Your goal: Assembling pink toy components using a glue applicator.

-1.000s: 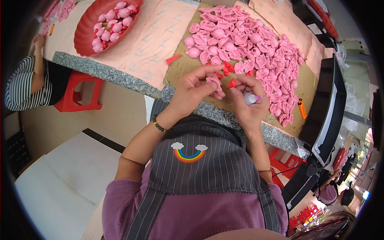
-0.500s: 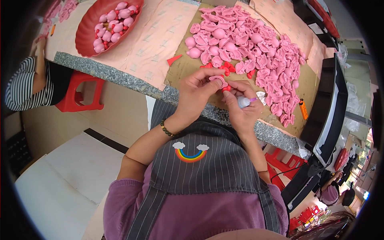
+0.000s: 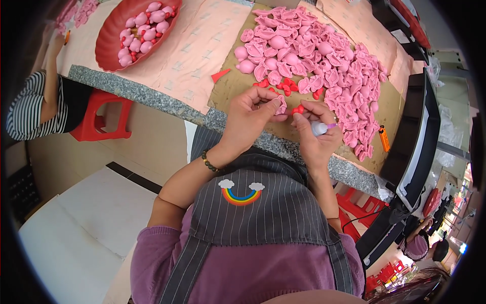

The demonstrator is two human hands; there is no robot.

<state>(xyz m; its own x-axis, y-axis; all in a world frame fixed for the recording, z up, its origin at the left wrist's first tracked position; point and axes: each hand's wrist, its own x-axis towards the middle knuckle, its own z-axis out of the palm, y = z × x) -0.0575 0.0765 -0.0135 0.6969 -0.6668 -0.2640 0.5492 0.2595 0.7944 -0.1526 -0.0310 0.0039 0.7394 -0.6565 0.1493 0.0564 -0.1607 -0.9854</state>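
"One red piece [image 3: 298,109] moved since just before?"
"Yes, away from one pink piece [image 3: 282,105]."
"Grips?"
"Left hand [image 3: 244,119] pinches the pink piece; right hand [image 3: 316,146] holds the red piece and one bottle [image 3: 318,128], above the table [image 3: 131,96]."

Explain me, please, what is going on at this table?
The person's left hand pinches a pink piece. The right hand holds a red piece at the fingertips, together with a small white bottle. The two pieces are apart. Ahead lie loose red pieces and a pile of pink pieces; to the left, a red bowl holds pink-and-red items.
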